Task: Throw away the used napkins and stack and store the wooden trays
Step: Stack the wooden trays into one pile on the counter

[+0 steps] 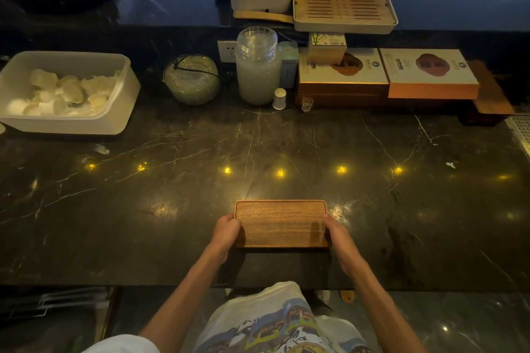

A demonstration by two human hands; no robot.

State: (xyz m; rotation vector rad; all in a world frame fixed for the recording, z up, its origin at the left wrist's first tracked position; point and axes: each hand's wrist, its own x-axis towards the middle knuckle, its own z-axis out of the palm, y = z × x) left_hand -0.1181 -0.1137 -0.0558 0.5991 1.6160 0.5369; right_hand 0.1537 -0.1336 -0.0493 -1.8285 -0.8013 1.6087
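Observation:
A rectangular wooden tray [279,222] lies near the front edge of the dark marble counter [172,195], long side toward me. It may be a stack; I cannot tell how many trays there are. My left hand [227,233] grips its left short edge and my right hand [338,238] grips its right short edge. No napkins are in view.
A white tub of pale round pieces [64,92] stands at back left. Glass jars [258,66], a small white shaker [279,98], a shot glass [307,103] and flat boxes [387,74] line the back. A slatted tea tray [344,7] sits on the raised ledge.

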